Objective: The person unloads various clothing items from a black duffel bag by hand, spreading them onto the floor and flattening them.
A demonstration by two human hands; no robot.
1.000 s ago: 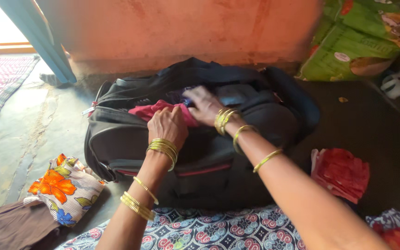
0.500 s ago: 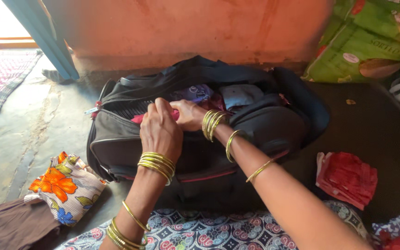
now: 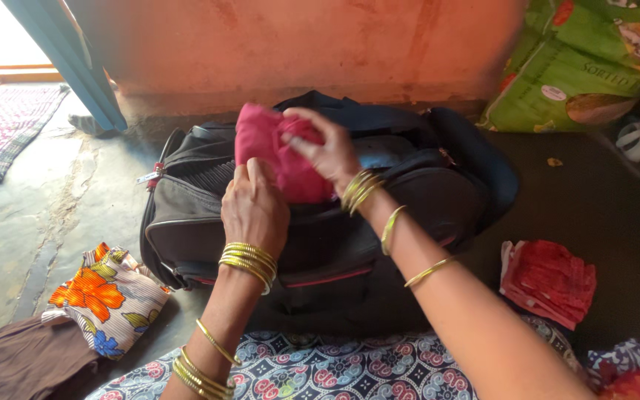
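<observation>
left hand [image 3: 255,209]: we see it palm down on the near rim of the bag opening, fingers curled onto the lower edge of the pink cloth [image 3: 279,154], gripping it
right hand [image 3: 327,152]: fingers pinched on the upper right part of the pink cloth, thumb and forefinger closed on the fabric
pink cloth: bunched, raised just above the bag opening, held between both hands, lower end at the zip line
bag [image 3: 335,244]: black duffel on the floor, main zip open, red piping on the front pocket; we make out a grey-blue garment [image 3: 383,152] inside, right of the pink cloth
bangles [image 3: 249,261]: gold stacks on both wrists and forearms
floral cloth [image 3: 105,296]: orange-flowered, folded, on the floor left of the bag, lying on a brown cloth [image 3: 24,363]
red cloth [image 3: 550,280]: folded, on the floor right of the bag, apart from it
patterned fabric [image 3: 335,367]: dark blue with flowers, nearest us, under the forearms
sack [image 3: 587,67]: green printed, against the wall, far right
rug [image 3: 1,126]: pink-white check, far left
</observation>
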